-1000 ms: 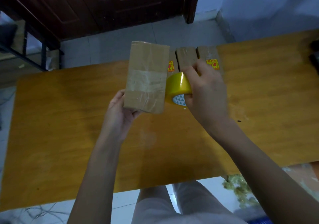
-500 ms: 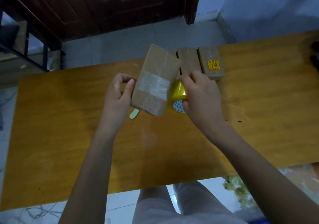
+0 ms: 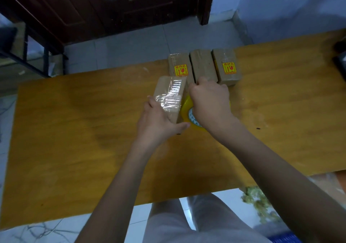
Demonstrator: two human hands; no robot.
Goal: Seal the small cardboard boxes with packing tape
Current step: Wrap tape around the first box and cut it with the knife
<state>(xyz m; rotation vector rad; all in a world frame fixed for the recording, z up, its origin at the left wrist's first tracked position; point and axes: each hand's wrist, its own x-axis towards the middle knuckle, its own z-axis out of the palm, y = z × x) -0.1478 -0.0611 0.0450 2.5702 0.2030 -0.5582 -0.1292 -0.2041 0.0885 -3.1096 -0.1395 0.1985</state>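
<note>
A small cardboard box [image 3: 169, 91] with clear tape across its top sits low over the wooden table [image 3: 74, 130] at the middle. My left hand [image 3: 159, 124] grips its near end, thumb stretched along the right side. My right hand [image 3: 209, 102] grips a yellow roll of packing tape [image 3: 187, 109] pressed against the box's right side; most of the roll is hidden under the hand. Three more small cardboard boxes stand side by side at the table's far edge: a left box [image 3: 178, 65] with a yellow sticker, a plain middle box [image 3: 203, 65], a right box [image 3: 226, 65] with a sticker.
A dark object [image 3: 340, 55] lies at the table's far right edge. Beyond the table are a tiled floor, a dark wooden door [image 3: 112, 8] and a metal frame [image 3: 28, 51] at left. Crumpled scraps [image 3: 258, 203] lie on the floor near my legs.
The box has been turned and lowered from upright in the air toward the table. My left hand shifted to its near end. The tape roll followed down on the right.
</note>
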